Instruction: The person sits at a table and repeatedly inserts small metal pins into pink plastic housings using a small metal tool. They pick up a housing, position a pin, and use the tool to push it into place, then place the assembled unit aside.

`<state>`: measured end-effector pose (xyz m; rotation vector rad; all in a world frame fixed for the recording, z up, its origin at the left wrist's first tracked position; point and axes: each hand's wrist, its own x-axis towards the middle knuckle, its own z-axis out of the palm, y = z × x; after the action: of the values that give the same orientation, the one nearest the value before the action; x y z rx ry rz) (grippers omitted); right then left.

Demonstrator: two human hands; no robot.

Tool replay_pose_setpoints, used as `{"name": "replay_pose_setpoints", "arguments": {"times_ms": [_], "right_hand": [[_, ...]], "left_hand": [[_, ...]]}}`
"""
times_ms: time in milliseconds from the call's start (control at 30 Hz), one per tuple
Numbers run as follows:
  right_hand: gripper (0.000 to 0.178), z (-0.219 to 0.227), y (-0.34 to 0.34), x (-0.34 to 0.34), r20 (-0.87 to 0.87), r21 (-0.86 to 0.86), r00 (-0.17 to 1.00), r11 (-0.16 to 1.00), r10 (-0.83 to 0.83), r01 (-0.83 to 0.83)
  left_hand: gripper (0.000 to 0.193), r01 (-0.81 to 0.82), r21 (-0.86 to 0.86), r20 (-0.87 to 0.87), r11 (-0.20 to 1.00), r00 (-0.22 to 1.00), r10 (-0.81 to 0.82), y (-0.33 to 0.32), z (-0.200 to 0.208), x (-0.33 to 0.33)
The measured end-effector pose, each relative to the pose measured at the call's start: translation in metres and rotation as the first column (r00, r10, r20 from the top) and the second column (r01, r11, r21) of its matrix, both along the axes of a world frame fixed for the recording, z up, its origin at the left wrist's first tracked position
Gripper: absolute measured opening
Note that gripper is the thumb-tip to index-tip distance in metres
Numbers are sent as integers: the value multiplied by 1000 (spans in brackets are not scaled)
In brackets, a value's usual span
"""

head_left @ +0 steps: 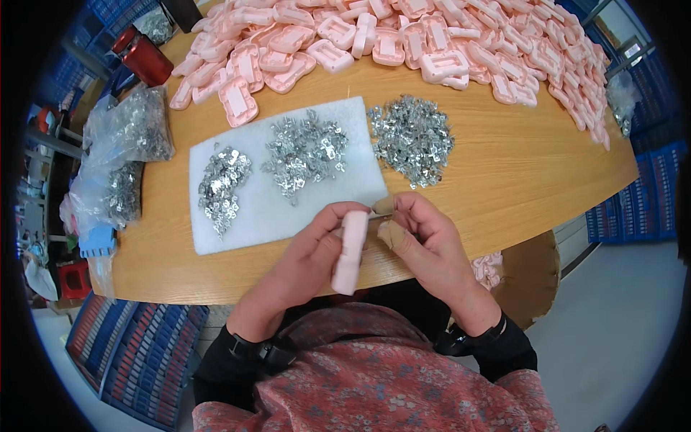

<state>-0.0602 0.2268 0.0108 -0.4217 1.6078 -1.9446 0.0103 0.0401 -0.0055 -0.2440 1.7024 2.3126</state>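
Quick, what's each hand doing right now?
Left hand: closed around a pink plastic piece.
Right hand: fingertips pinched at the piece's top; anything held is too small to tell.

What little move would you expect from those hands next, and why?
Probably pressing a small metal clip into the pink piece. The left hand holds that piece upright at the table edge, and the right hand pinches something tiny against its top end. Heaps of clips lie just ahead on the white pad.

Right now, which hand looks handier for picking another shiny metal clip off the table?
Probably the right hand: it sits nearest the metal clip pile, while the left hand is gripping the pink plastic piece.
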Motion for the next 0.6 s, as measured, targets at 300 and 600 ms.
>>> {"name": "replay_pose_setpoints", "arguments": {"times_ms": [300, 600], "right_hand": [[27, 1, -4, 4, -356, 252, 932, 968, 71, 22], [34, -3, -7, 9, -436, 157, 900, 986, 21, 53]], "left_hand": [[38, -123, 652, 197, 748, 980, -11, -10, 9, -5], [37, -152, 577, 256, 802, 967, -2, -7, 11, -4]]}}
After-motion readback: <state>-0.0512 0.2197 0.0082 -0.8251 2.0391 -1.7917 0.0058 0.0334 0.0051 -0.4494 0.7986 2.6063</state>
